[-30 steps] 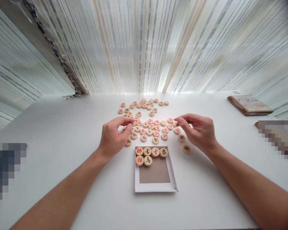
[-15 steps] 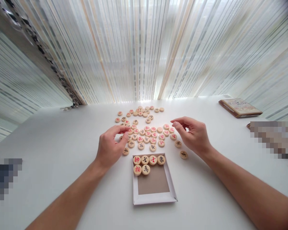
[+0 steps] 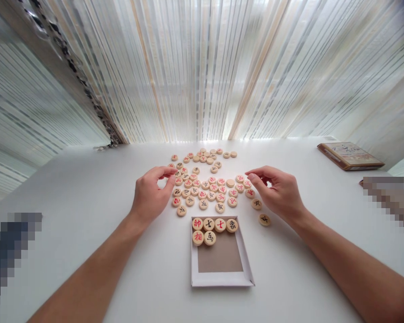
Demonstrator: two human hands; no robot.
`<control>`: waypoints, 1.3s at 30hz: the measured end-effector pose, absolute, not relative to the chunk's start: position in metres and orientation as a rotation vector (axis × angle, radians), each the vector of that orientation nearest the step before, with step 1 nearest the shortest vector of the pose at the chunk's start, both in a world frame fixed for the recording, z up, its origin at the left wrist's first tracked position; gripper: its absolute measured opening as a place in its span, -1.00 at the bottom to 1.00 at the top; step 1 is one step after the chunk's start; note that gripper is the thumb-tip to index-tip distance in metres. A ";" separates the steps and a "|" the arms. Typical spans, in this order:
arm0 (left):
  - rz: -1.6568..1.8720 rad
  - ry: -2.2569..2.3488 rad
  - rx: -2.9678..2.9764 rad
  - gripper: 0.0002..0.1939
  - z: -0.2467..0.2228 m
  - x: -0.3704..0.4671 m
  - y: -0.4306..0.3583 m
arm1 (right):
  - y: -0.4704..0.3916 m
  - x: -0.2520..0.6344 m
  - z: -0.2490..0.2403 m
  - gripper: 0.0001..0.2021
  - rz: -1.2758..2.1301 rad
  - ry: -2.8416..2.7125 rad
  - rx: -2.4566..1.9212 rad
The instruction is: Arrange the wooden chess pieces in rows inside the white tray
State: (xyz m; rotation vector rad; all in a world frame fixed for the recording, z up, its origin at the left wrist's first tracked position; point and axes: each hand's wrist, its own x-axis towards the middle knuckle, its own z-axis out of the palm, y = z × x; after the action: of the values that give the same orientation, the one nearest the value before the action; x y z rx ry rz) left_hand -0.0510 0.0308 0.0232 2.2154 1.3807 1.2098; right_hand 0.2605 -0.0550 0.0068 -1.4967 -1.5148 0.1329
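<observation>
Wooden Chinese chess pieces [image 3: 212, 195] with red and black characters lie scattered on the white table. My left hand [image 3: 151, 193] hovers at the left edge of the scatter, thumb and index finger curved with a small gap between the tips. At the right edge, my right hand [image 3: 277, 190] has thumb and forefinger close together beside a few red pieces [image 3: 249, 193]. No piece shows in either hand. Nearer to me is a shallow open box [image 3: 220, 260]. Several face-up pieces fill its top row, and below them sit a red piece [image 3: 198, 237] and a black horse piece [image 3: 210, 238].
A flat printed box [image 3: 351, 155] lies at the back right of the table [image 3: 148, 269]. Blurred patches cover something at the left edge and the right edge. A striped string curtain [image 3: 202, 67] hangs behind the table.
My left hand has drawn back slightly left from the pieces, uncovering more of them. The right hand keeps nearly the same pose. The whole view has shifted a little.
</observation>
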 end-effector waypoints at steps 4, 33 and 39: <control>1.193 1.367 2.233 -0.78 0.023 -0.051 0.030 | -0.055 0.261 0.006 -0.82 0.131 -1.541 -1.499; 1.232 1.316 2.226 -0.80 0.019 -0.054 0.036 | 0.039 0.146 0.037 -0.90 0.411 -2.013 -1.726; 1.220 1.327 2.208 -0.79 0.018 -0.052 0.034 | 0.041 0.145 0.043 -0.81 0.454 -2.094 -1.793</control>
State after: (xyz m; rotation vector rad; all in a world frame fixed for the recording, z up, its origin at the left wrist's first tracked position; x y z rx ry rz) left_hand -0.0518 0.0335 0.0175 2.2084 1.3268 1.2196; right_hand 0.1454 0.0412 0.0431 -1.7927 -2.0941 0.4540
